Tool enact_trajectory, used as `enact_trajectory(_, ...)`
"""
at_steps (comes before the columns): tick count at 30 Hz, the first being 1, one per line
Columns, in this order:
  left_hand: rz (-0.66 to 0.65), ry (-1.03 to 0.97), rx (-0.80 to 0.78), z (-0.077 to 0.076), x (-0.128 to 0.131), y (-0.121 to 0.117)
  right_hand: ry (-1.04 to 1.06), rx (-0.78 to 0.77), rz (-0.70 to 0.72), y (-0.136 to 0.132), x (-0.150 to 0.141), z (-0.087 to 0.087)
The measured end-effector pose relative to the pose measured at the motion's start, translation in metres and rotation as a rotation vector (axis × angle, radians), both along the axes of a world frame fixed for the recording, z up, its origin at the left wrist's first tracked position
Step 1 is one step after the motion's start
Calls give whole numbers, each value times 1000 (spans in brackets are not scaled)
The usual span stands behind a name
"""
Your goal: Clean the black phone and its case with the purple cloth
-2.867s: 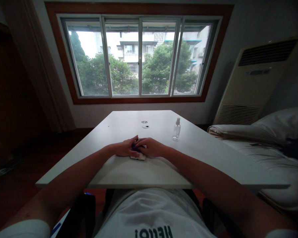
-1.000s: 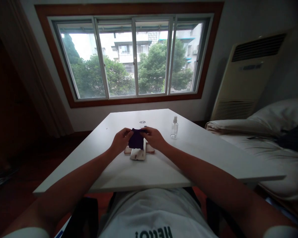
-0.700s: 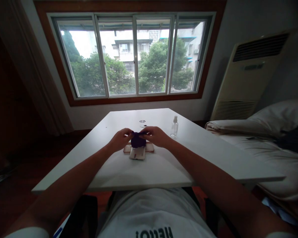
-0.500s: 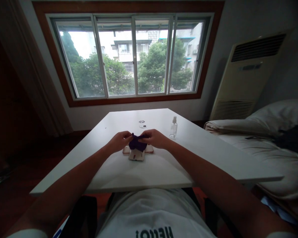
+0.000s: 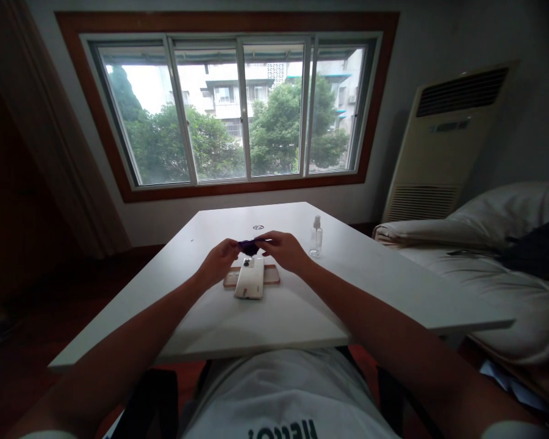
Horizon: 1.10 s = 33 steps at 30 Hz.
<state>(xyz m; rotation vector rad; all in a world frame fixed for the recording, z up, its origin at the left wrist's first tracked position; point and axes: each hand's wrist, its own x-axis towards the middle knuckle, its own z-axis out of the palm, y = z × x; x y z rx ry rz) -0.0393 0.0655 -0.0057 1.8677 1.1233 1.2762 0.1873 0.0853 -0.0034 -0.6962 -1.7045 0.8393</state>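
My left hand (image 5: pixel 220 259) and my right hand (image 5: pixel 282 249) are raised a little above the white table (image 5: pixel 302 305), both pinching a small dark purple cloth (image 5: pixel 249 247) folded small between them. Just below the hands a white phone (image 5: pixel 250 278) lies face down across a second phone with a pinkish-brown rim (image 5: pixel 271 275), which lies flat on the table. Neither hand touches the phones.
A small clear spray bottle (image 5: pixel 316 236) stands to the right of my hands. A small round mark or hole (image 5: pixel 258 227) sits further back on the table. A bed with pillows (image 5: pixel 494 244) is on the right, a standing air conditioner (image 5: pixel 443 140) behind it.
The cloth was pressed on the phones, then lifted and spread between both hands, and is now gathered into a small fold. The white phone is now uncovered.
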Motion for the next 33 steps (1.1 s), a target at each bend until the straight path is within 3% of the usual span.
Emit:
enact_trajectory(4, -7, 224, -25, -3, -6, 6, -242, 203, -47, -5, 8, 12)
enact_trajectory(8, -103, 405, -127, 2, -27, 11, -591, 72, 161, -12, 12, 22)
enact_trajectory(11, -194, 615, -170, 8, -44, 13, -706, -84, 359, -12, 6, 19)
enact_trajectory(14, -173, 677, -155, 14, -49, 11, -690, -188, 451, -9, 1, 11)
enact_trajectory(18, -162, 597, -58, 20, -36, 0, -643, -212, 430, -9, 3, 7)
enact_trajectory(26, -226, 655, -59, 17, -11, -24, -590, -270, 474, -13, 9, 1)
enact_trajectory(33, -231, 667, -108, 19, -3, -31, -514, -287, 366, -8, 8, -9)
